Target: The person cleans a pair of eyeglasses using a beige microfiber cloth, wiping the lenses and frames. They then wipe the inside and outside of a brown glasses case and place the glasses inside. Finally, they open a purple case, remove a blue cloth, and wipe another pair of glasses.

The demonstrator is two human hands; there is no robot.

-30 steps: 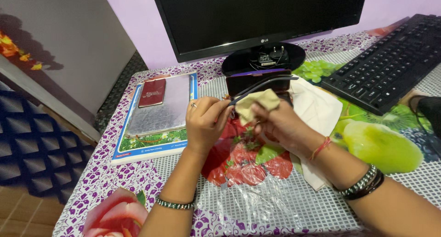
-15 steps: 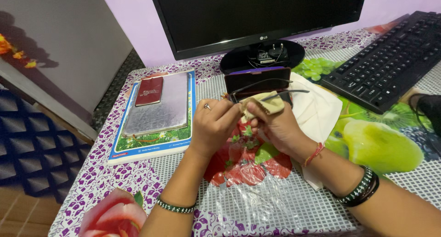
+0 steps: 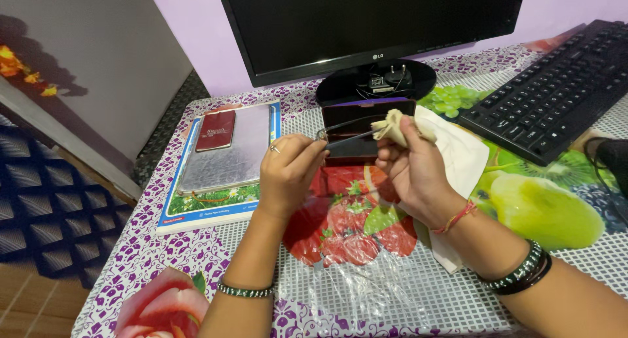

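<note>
i'm pinching the glasses [image 3: 340, 134] at the hinge with my left hand [image 3: 288, 174], fingers clamped tight, while my right hand [image 3: 412, 171] is gripping the yellowish cloth [image 3: 391, 125] bunched around one arm, just above the dark case [image 3: 363, 125] on the desk [image 3: 392, 292]. i'm thinking light rubbing is best. monitor stand [image 3: 376, 83] is sitting close behind, keyboard [image 3: 549, 89] far right, book [image 3: 222, 164] left.

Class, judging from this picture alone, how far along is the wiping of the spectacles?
Done: the dark case lies open, spectacles out. In hand: the left hand grips the spectacles by the frame, while the right hand pinches a yellowish cloth around one arm. Left: spectacles not yet back in the case.
</note>
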